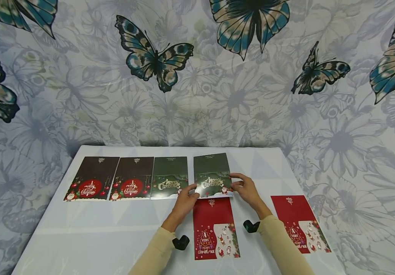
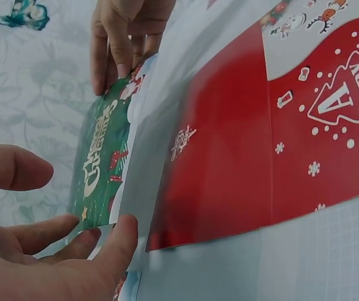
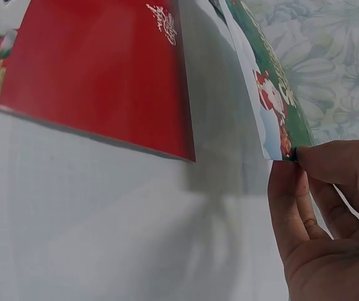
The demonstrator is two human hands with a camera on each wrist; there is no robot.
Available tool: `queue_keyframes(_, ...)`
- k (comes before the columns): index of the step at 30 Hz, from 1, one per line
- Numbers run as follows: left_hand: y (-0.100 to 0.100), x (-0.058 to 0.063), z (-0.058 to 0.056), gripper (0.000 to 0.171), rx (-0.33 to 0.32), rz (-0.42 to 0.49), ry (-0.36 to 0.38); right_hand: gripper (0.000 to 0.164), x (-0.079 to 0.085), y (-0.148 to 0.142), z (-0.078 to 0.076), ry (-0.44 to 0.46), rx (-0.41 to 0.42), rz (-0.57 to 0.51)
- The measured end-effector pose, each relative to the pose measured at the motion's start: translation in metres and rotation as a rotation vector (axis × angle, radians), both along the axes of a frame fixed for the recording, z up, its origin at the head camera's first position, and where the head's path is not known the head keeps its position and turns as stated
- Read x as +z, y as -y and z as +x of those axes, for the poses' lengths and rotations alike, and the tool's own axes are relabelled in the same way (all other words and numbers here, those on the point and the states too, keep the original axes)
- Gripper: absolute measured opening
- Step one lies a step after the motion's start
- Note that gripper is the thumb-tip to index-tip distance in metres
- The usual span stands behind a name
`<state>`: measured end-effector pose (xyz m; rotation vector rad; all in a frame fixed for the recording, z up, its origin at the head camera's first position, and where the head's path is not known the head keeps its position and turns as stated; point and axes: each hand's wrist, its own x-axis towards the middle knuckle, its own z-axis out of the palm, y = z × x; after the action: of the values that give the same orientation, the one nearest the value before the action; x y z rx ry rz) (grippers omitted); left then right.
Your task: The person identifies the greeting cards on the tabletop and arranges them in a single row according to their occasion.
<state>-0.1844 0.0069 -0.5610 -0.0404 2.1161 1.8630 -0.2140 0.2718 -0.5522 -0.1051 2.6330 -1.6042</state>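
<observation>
A green "Merry Christmas" card (image 1: 212,172), opened out with a plain dark green upper half, is held by both hands at the middle of the table. My left hand (image 1: 183,202) grips its lower left corner with the fingertips. At its right edge my right hand (image 1: 250,193) pinches the card between thumb and fingers. In the right wrist view the corner with a Santa (image 3: 270,100) is raised above the white tabletop. Directly in front lies a red "A very Merry Christmas" card (image 1: 214,229), its top edge overlapped by the green one in the head view.
Left of the held card, a matching green card (image 1: 170,177) and two dark brown cards with red roundels, one at the far left (image 1: 92,177) and one beside it (image 1: 132,177), lie in a row. Another red card (image 1: 298,223) lies at the right of the white table (image 1: 115,236). A butterfly-printed backdrop (image 1: 235,95) hangs behind.
</observation>
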Motion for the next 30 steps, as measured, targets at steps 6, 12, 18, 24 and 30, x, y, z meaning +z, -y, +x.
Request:
queue_keyframes(6,0.004,0.000,-0.002,0.054,-0.002,-0.043,-0.039,0.034,-0.007,0.005,-0.007,-0.015,-0.051,0.017)
queue_keyframes(12,0.009,0.001,-0.007,0.057,0.000,-0.063,-0.047,0.032,-0.007,0.012,-0.013,-0.026,-0.052,0.005)
queue_keyframes(18,0.010,0.003,-0.009,0.058,-0.027,-0.051,-0.037,0.033,-0.007,0.014,-0.015,0.001,-0.065,0.025)
queue_keyframes(24,0.011,0.001,-0.010,0.057,-0.050,-0.034,-0.022,0.037,-0.008,0.017,-0.015,0.070,-0.078,0.058)
queue_keyframes(30,0.012,-0.001,-0.009,0.054,-0.042,-0.041,-0.015,0.047,-0.009,0.017,-0.012,0.076,-0.041,0.045)
